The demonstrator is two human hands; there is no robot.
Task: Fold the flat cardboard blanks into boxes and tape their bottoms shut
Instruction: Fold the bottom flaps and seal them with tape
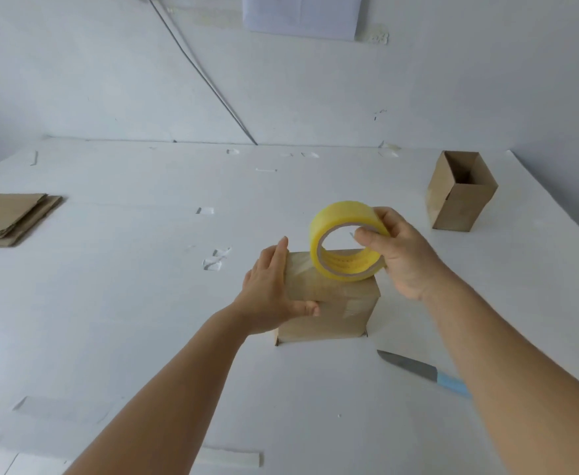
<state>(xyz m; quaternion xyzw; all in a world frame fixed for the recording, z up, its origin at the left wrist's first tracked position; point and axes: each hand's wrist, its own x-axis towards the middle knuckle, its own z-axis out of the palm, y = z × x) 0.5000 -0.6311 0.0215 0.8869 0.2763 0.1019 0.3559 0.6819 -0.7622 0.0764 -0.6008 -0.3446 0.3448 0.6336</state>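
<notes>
Here we have the box point(327, 303) standing upside down near the middle of the white table point(144, 303), its folded bottom turned up so the seam can be taped. Clear tape already seems to shine across that upper face and down the near side. Our left hand point(274, 289) lies against the box's left edge, fingers straight along the side and thumb pressing the top near its front rim, we judge to keep the flaps flat and the box from sliding. Our right hand point(398, 248) grips the yellow tape roll point(346, 246), thumb through the core and fingers over the outer band, with the roll's lower edge resting on or just above the far part of the top; which, we cannot tell. A knife point(422, 370) with a blue handle lies just beside the box to the right, probably kept close for cutting the strip. Farther right, an upright finished box point(459, 197) stands open at the top with nothing visible inside. Well apart on the left lies the stack of flat blanks point(10, 217).
</notes>
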